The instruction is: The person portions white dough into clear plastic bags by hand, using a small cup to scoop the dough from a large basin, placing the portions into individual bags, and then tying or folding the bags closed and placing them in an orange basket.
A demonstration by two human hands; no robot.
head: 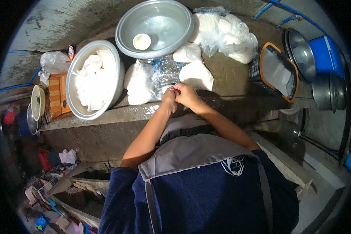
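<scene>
My left hand (170,99) and my right hand (186,94) meet above the front edge of the concrete counter (231,76). Their fingertips pinch close together on what looks like the top of a plastic bag (166,87), with something white in it, mostly hidden by the hands. Left of them lies a clear bag of white contents (140,84). Just beyond my right hand is another white-filled bag (196,75). Crumpled clear plastic with blue marks (165,69) lies between these bags.
A metal basin (114,96) of white-filled bags stands left; a larger basin (175,44) holding a small round tub (142,41) stands behind. More filled bags (232,35) lie back right. Farther right are an orange-rimmed basket (295,79), metal pots (321,93) and a blue container (327,55).
</scene>
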